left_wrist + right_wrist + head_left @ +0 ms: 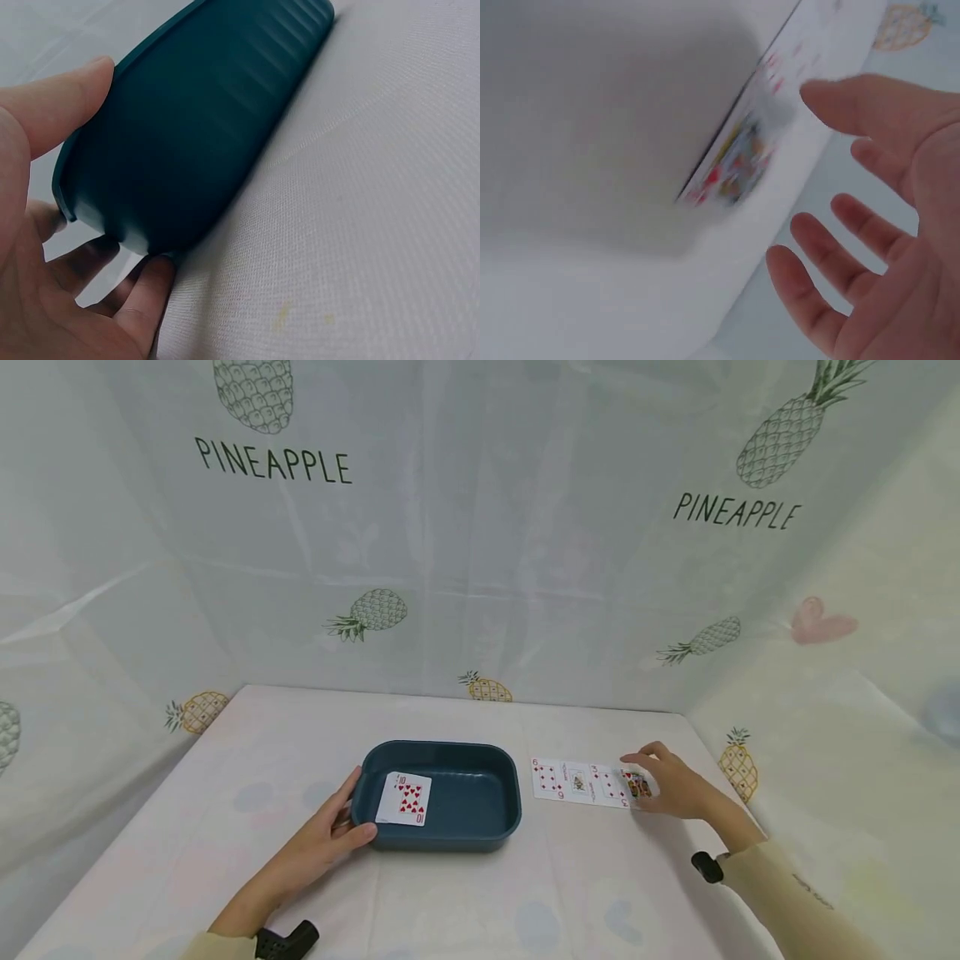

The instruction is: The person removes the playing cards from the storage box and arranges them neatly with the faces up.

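PINEAPPLE on backdrop [510,543], 10 on card [403,799]

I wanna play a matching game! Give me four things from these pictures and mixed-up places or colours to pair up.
1. Tray
2. Red 10 card
3. Left hand
4. Right hand

A. At one end of the card row
B. Lying in the tray
C. Dark blue
D. Gripping the tray

Right pairs: 1-C, 2-B, 3-D, 4-A

I see dk blue rect. tray [450,842], rounded corners, upright on tabletop [450,906]. 10-of-hearts card [405,799] face-up inside, L end, slightly askew. R of tray, apart: row of cards [579,782], face-up, flat; 6 of diamonds [548,779] nearest tray, face card [637,785] at far end.
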`<state>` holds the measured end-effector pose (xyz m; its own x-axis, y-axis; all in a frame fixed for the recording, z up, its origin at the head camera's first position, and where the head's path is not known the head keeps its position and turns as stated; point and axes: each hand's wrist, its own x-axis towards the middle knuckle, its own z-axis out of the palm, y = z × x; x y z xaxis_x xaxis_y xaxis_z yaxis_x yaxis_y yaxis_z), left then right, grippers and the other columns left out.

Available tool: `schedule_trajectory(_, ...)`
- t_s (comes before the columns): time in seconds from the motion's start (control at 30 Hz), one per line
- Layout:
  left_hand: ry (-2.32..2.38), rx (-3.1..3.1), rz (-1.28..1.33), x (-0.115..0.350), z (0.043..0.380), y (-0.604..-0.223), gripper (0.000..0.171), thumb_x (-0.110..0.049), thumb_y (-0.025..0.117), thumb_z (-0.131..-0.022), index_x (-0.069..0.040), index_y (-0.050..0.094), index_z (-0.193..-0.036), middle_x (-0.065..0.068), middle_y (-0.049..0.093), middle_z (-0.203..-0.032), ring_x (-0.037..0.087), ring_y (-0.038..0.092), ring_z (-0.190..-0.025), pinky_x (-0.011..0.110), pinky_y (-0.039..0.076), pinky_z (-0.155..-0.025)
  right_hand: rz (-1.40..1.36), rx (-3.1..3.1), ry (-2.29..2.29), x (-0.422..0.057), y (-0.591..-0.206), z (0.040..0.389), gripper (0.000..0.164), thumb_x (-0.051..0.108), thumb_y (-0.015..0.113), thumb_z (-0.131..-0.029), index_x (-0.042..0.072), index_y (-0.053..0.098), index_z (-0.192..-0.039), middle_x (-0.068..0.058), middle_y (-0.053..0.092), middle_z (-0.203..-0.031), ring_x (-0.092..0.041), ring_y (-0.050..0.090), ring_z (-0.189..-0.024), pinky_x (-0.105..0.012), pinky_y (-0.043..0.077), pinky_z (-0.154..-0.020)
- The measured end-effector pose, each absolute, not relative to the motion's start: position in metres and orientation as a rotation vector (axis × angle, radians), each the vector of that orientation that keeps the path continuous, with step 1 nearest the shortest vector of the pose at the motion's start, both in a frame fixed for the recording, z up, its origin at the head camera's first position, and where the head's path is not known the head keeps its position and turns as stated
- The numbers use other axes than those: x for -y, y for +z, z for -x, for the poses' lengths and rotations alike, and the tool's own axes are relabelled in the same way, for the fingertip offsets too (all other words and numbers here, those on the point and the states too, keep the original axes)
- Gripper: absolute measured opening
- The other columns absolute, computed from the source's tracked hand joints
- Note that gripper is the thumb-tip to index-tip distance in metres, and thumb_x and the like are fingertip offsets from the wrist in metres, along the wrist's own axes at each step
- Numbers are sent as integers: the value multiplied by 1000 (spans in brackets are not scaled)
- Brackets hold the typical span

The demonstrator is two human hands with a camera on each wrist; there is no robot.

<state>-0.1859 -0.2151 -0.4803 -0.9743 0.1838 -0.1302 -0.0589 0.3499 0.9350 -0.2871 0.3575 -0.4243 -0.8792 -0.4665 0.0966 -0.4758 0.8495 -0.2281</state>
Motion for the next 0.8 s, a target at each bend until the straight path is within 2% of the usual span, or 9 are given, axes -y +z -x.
schedule_trajectory(0.23,1649,-2414,-103,216,186,-478,95,-43,71,-102,-40,6,-171,23,20,-174,44,32,-157,54,37,-122,-812,2835,626,-288,-408,274,58,8,83,-90,7,61,-145,-17,57,-132,-31,61,-105,-35,56,-78)
schedule_trajectory(0.47,1639,-2413,-82,216,185,-479,96,-44,72,-101,-38,7,-172,25,20,-174,45,34,-156,54,40,-121,-828,2690,969,-202,-405,271,60,8,82,-92,8,59,-148,-13,58,-136,-29,63,-109,-50,63,-84)
schedule_trajectory(0.8,1655,-2394,-87,215,185,-479,96,-43,72,-102,-37,6,-172,25,19,-174,45,34,-155,53,43,-119,-952,2634,1194,-105,-407,267,60,13,80,-95,12,57,-151,-15,55,-141,-30,65,-116,-47,63,-89)
